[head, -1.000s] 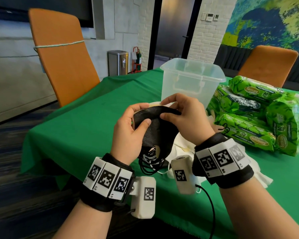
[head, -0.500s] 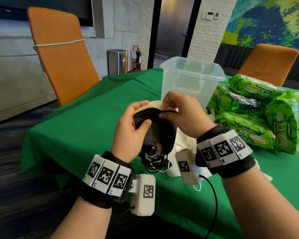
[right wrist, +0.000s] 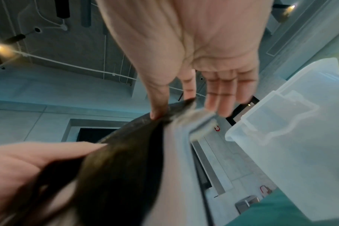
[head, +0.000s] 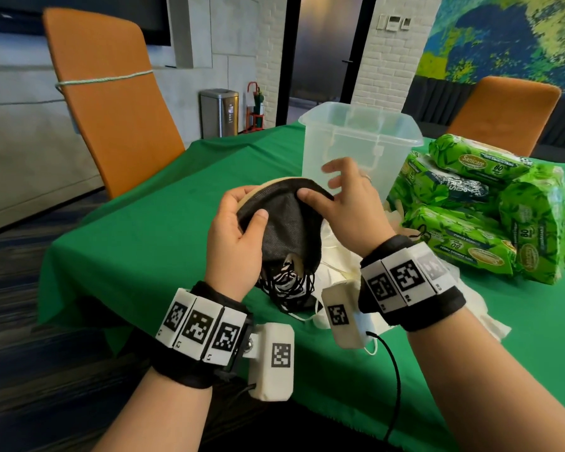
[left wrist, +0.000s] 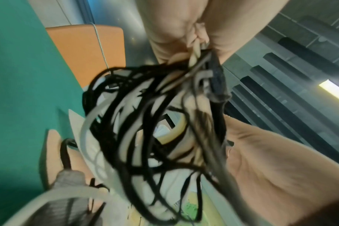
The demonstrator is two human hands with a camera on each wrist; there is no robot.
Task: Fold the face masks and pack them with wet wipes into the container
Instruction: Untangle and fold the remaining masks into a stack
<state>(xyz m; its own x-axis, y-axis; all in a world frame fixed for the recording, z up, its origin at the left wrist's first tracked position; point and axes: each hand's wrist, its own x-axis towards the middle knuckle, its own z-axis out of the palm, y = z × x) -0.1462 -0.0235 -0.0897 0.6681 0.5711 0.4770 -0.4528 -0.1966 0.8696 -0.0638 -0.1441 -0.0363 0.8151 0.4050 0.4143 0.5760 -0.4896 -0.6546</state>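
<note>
A stack of folded face masks with a black mask on top is held above the green table's near edge. My left hand grips it from the left, thumb on the black face. My right hand pinches the black mask's top edge between thumb and index finger, and its other fingers are spread straight. Tangled black and white ear loops hang below the stack. The clear plastic container stands open just behind my hands. Green wet wipe packs are piled to its right.
Several white masks lie on the green tablecloth under my right wrist. One orange chair stands at the table's left and another at the far right. A metal bin stands by the far wall.
My right hand's fingers have straightened and spread away from the mask's top edge, leaving thumb and index finger on it. The left hand keeps its grip on the stack.
</note>
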